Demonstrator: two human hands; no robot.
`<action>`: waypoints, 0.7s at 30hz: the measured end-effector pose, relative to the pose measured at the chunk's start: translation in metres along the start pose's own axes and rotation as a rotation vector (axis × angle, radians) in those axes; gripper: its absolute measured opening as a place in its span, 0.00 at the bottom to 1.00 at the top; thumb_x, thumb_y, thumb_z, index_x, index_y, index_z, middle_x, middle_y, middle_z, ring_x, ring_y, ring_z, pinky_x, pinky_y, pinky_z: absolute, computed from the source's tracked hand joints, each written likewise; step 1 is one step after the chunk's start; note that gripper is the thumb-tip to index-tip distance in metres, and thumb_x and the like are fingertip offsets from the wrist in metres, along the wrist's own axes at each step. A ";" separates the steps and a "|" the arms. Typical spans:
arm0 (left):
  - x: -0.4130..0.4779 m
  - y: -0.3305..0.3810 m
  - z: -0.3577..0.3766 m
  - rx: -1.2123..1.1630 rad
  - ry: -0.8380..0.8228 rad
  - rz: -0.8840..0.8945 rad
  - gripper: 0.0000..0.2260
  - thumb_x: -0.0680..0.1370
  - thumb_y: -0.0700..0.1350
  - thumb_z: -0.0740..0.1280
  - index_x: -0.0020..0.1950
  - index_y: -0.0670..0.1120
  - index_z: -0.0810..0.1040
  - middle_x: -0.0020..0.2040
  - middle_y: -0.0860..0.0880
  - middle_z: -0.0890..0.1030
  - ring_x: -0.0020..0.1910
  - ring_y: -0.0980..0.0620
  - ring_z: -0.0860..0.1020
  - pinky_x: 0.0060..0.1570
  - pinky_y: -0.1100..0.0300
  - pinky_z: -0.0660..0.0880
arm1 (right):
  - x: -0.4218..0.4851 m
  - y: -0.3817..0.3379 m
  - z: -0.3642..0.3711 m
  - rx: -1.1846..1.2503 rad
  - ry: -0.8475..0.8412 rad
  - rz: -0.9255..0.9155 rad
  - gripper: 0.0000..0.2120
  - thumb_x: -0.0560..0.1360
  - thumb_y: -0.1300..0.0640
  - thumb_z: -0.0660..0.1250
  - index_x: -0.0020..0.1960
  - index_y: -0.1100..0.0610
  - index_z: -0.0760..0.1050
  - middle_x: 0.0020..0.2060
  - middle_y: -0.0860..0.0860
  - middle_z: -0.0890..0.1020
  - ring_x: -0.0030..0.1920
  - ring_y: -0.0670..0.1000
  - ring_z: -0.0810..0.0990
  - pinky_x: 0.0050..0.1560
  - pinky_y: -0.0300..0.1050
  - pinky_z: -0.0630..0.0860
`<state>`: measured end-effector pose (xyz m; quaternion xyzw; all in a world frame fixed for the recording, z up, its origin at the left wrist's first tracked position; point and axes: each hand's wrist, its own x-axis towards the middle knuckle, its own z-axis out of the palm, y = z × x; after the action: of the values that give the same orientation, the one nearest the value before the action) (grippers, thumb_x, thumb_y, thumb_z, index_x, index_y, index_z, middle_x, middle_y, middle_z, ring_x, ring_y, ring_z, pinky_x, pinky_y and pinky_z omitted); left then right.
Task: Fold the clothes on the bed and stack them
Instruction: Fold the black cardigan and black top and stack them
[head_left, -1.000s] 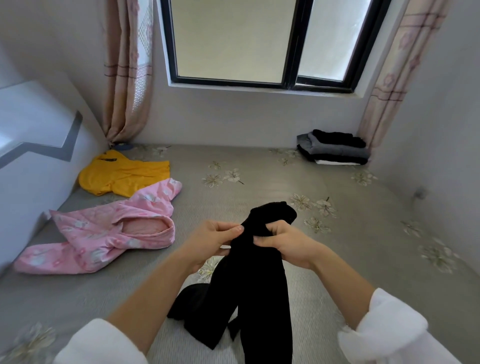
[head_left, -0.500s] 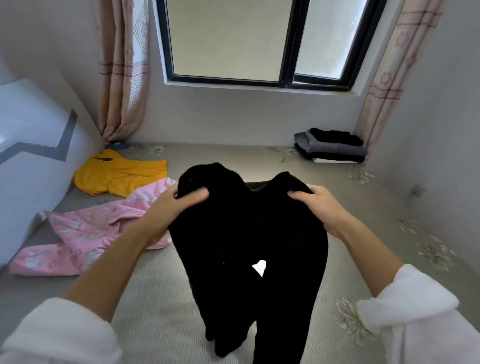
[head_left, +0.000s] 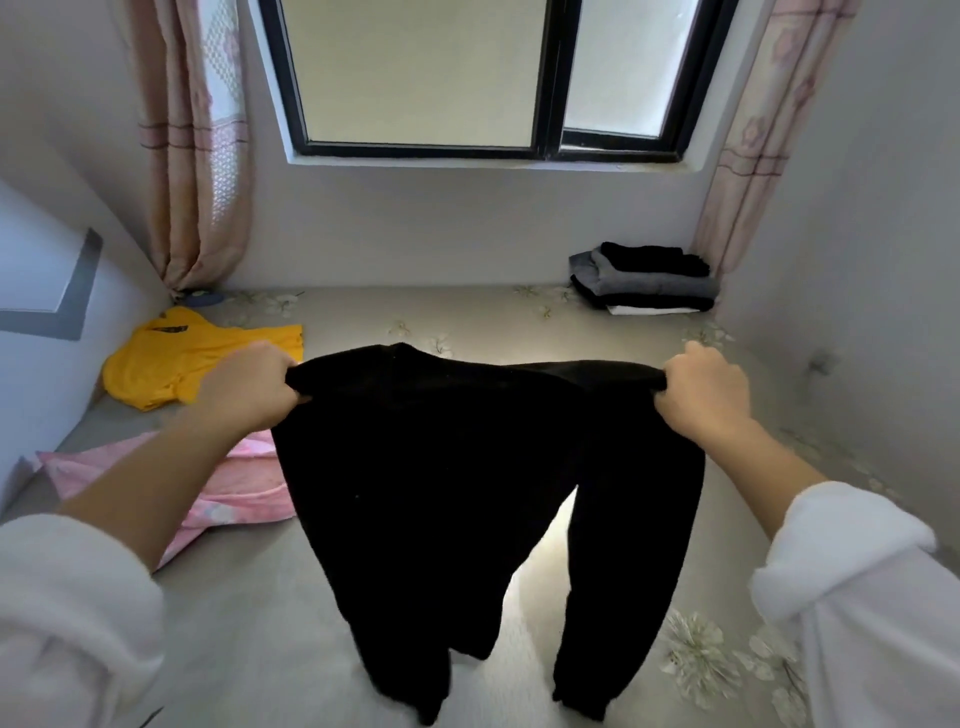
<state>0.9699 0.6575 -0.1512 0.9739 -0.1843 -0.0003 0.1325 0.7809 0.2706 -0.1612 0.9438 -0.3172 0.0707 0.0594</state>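
Black trousers (head_left: 467, 467) held spread above the bed (head_left: 249, 623). The left hand (head_left: 249, 387) pinches the waistband corner at 9 o'clock, the right hand (head_left: 704, 387) the corner at 3 o'clock, each grip curled tight on cloth. The long axis runs down the legs toward 6 o'clock. The folded stack (head_left: 644, 283) lies at 1 o'clock, well apart and nearer the right hand. Probable next move: fold leg onto leg.

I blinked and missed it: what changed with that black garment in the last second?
Both hands, bunched together before, drew apart and rose: left hand and right hand now grip the waistband ends, spreading the black trousers wide, legs hanging. The yellow top, pink garment and folded stack stayed put.
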 end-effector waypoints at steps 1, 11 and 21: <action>0.010 0.006 0.007 0.079 0.050 -0.047 0.15 0.77 0.45 0.66 0.31 0.43 0.72 0.36 0.40 0.74 0.37 0.40 0.75 0.32 0.57 0.64 | 0.013 0.004 0.003 -0.008 -0.028 0.038 0.08 0.76 0.55 0.62 0.48 0.59 0.76 0.46 0.57 0.76 0.48 0.59 0.76 0.40 0.46 0.67; 0.101 0.095 0.065 -1.047 0.268 -0.485 0.11 0.76 0.32 0.58 0.54 0.41 0.76 0.46 0.38 0.79 0.39 0.40 0.79 0.31 0.54 0.81 | 0.160 0.036 0.038 1.248 -0.090 0.279 0.19 0.77 0.66 0.52 0.56 0.51 0.76 0.52 0.54 0.81 0.49 0.53 0.80 0.48 0.45 0.76; 0.035 0.102 0.173 -0.648 0.433 -0.160 0.21 0.71 0.31 0.57 0.61 0.45 0.74 0.56 0.49 0.76 0.54 0.55 0.73 0.52 0.76 0.66 | 0.107 0.107 0.134 0.967 0.091 -0.008 0.22 0.73 0.70 0.59 0.62 0.52 0.74 0.55 0.56 0.78 0.51 0.56 0.77 0.51 0.51 0.75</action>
<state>0.9568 0.5088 -0.2899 0.8704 -0.0662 0.1367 0.4684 0.8134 0.1019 -0.2672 0.8605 -0.2413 0.2508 -0.3719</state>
